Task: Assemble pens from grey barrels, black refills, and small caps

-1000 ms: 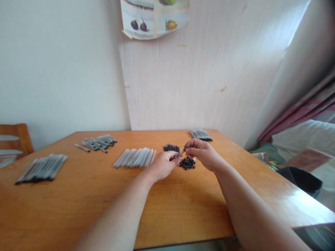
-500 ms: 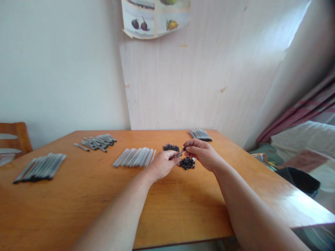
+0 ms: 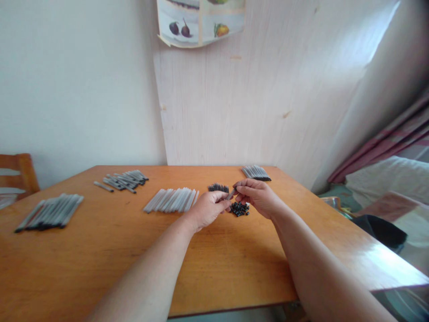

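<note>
The table [image 3: 234, 273] looks like varnished wood, glossy where light strikes its right side. The pale tubes [image 3: 171, 200] look like smooth, translucent plastic, the held barrel [image 3: 231, 193] like duller plastic; the small black pieces [image 3: 240, 209] have a plastic shine. The wall panel [image 3: 217, 112] wears a wood-grain finish with a soft sheen, beside a matt, smooth wall [image 3: 73, 89]. The picture sheet [image 3: 181, 38] looks like paper, the curtain [image 3: 365, 154] like cloth, the black container [image 3: 378, 230] like plastic

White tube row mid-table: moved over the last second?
No. The white tubes keep the same place against the wooden table's far edge; only the whole view shifted slightly.
</note>
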A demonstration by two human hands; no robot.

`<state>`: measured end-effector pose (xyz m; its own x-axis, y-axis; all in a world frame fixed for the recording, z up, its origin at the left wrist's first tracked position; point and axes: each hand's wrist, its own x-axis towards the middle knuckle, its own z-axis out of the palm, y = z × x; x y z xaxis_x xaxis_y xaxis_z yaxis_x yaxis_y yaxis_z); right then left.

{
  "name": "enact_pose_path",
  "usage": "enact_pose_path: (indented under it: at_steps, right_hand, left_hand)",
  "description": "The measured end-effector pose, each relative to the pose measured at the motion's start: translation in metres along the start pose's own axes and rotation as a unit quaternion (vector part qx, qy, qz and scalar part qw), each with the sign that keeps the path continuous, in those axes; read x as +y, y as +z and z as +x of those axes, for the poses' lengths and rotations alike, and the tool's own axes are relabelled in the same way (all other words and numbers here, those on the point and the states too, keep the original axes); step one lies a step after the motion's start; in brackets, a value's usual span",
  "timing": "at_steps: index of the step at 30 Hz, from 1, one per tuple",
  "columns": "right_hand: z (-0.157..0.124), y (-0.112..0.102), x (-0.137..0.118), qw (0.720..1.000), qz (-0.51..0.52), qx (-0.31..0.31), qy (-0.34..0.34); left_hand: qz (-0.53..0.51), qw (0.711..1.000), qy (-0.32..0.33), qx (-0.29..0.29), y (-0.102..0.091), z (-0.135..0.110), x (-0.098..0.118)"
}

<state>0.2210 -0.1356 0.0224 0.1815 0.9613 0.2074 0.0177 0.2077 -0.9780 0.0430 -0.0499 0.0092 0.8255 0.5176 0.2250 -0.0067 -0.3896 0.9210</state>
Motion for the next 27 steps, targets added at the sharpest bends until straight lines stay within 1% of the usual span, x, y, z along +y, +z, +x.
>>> enact_pose_path:
  at_steps: [6, 13, 20, 24, 27]
  right_hand:
    - [-0.0003, -0.0006, 0.0000, 1.000, 0.003, -0.008, 0.003]
    - [0.0007, 0.0001, 0.0001, 0.999, -0.035, -0.010, -0.002]
    - [-0.0002, 0.0026, -0.0007, 0.997, -0.074, 0.010, -0.014]
    - [0.0004, 0.0035, 0.0017, 0.995, -0.091, 0.032, -0.011]
    - [0.0006, 0.0045, 0.0018, 0.995, -0.096, 0.034, -0.015]
  left_hand:
    - [-0.005, 1.000, 0.001, -0.006, -0.0004, -0.0019, 0.0018]
    - [-0.011, 1.000, -0.012, -0.006, -0.0003, -0.0014, -0.0007]
    - [0.023, 1.000, -0.002, -0.001, -0.0004, -0.0003, -0.0038]
    - [0.024, 1.000, 0.006, -0.002, 0.0006, 0.0003, -0.0030]
    - [0.019, 1.000, 0.001, -0.001, 0.0006, 0.0004, -0.0036]
